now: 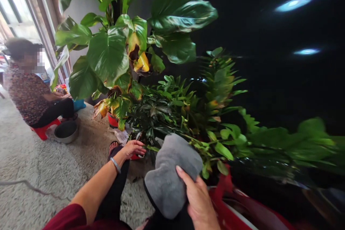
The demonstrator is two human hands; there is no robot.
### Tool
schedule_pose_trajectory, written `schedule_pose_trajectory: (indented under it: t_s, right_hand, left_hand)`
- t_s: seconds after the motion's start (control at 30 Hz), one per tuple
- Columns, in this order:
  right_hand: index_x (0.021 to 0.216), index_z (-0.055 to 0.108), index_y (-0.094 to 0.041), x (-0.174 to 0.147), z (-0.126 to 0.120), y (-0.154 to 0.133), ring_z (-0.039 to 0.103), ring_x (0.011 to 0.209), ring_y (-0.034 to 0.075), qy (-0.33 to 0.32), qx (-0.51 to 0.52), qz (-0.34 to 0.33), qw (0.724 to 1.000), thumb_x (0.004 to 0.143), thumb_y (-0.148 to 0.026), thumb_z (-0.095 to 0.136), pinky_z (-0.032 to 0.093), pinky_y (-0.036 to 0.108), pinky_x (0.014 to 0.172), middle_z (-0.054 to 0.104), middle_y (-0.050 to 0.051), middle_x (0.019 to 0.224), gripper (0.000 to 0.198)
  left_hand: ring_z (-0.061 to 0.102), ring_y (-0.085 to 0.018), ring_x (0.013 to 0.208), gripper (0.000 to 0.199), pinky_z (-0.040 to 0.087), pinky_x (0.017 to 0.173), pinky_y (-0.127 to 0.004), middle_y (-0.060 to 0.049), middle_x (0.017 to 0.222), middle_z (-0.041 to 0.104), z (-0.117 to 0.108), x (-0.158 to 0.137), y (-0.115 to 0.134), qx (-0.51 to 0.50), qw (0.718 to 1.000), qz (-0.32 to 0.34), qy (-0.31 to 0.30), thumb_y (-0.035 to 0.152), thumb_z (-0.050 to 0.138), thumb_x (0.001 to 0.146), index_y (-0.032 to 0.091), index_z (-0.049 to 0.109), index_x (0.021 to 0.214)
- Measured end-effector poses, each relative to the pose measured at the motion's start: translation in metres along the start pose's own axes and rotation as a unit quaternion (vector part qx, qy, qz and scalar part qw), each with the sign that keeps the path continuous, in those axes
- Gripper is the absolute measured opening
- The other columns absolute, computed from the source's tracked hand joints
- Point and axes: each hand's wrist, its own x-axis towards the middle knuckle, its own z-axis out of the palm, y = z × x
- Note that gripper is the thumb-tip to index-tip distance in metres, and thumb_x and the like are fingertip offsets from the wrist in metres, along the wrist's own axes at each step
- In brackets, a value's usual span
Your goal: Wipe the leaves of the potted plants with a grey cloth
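My right hand (199, 197) grips a grey plush piece (172, 172) with a wavy outline and a dark edge, the thumb lying on top of its soft face. The piece is over my lap, in front of the plants. My left hand (133, 150), with a bracelet (115, 165) on its wrist, is held out to the left of the plush piece, close to a green leaf (153, 148). Its fingers are bent together toward the thumb. What they pinch, if anything, is too small to make out.
A large-leaved potted plant (107, 54) and lower green plants (172, 104) stand ahead. At the right is a red bag (242, 205). To the left a person (27, 90) sits on a red stool (44, 129) near a basin (66, 132). A cable (29, 185) crosses the floor.
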Motion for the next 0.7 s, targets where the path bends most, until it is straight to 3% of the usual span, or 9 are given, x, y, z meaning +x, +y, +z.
schedule_pose_trajectory:
  t_s: [0.13,0.27,0.37,0.43,0.53,0.63,0.7]
  right_hand:
    - [0.097,0.075,-0.017,-0.007,0.005,-0.002,0.073,0.096,0.034,-0.023,-0.022,0.047,0.998,0.057,-0.051,0.082,0.058,0.041,0.086,0.08,0.006,0.088,0.052]
    - [0.1,0.074,-0.017,-0.011,0.007,-0.028,0.074,0.092,0.031,-0.036,-0.024,-0.008,0.999,0.058,-0.048,0.083,0.058,0.038,0.083,0.08,0.006,0.087,0.052]
    - [0.1,0.073,-0.015,0.01,0.017,-0.063,0.073,0.09,0.032,0.027,0.012,-0.084,0.996,0.057,-0.044,0.084,0.058,0.039,0.08,0.079,0.008,0.087,0.053]
    - [0.093,0.072,-0.018,0.029,0.033,-0.08,0.072,0.091,0.032,0.072,0.066,-0.093,0.991,0.054,-0.042,0.084,0.059,0.04,0.078,0.078,0.009,0.087,0.048]
    - [0.08,0.069,-0.021,0.045,0.06,-0.075,0.073,0.087,0.033,0.058,0.148,0.002,0.987,0.048,-0.039,0.081,0.06,0.042,0.073,0.077,0.006,0.078,0.039]
    - [0.075,0.07,-0.018,0.028,0.071,-0.04,0.074,0.083,0.035,-0.038,0.138,0.109,0.984,0.047,-0.04,0.081,0.061,0.044,0.072,0.075,0.007,0.069,0.037]
    - [0.078,0.072,-0.016,0.007,0.066,-0.019,0.075,0.083,0.035,-0.098,0.099,0.129,0.982,0.049,-0.045,0.083,0.06,0.043,0.073,0.077,0.008,0.072,0.042]
  left_hand:
    - [0.067,-0.019,0.086,0.029,0.054,0.081,-0.035,-0.006,0.099,0.068,-0.005,-0.007,0.011,-0.056,0.995,0.069,0.035,0.008,0.082,0.056,0.016,0.058,0.072]
    - [0.064,-0.02,0.089,0.03,0.053,0.084,-0.036,-0.003,0.085,0.063,-0.005,-0.007,0.028,-0.076,0.991,0.102,0.037,0.009,0.081,0.052,0.017,0.055,0.066]
    - [0.063,-0.02,0.09,0.029,0.053,0.083,-0.036,-0.003,0.083,0.064,-0.003,-0.006,0.036,-0.091,0.989,0.115,0.033,0.007,0.078,0.049,0.017,0.055,0.064]
    - [0.063,-0.021,0.092,0.028,0.053,0.083,-0.037,-0.004,0.089,0.066,-0.003,-0.006,0.036,-0.105,0.988,0.11,0.03,0.006,0.078,0.049,0.016,0.057,0.065]
    - [0.063,-0.024,0.096,0.028,0.052,0.084,-0.038,-0.006,0.1,0.07,-0.004,-0.006,0.032,-0.122,0.988,0.091,0.03,0.005,0.078,0.05,0.015,0.063,0.072]
    - [0.064,-0.024,0.096,0.035,0.053,0.082,-0.037,-0.009,0.105,0.07,-0.005,-0.005,0.029,-0.106,0.991,0.078,0.005,0.007,0.079,0.051,0.015,0.07,0.084]
    - [0.064,-0.023,0.094,0.04,0.054,0.081,-0.037,-0.01,0.107,0.07,-0.006,-0.006,0.03,-0.081,0.994,0.072,-0.025,0.011,0.081,0.053,0.015,0.072,0.092]
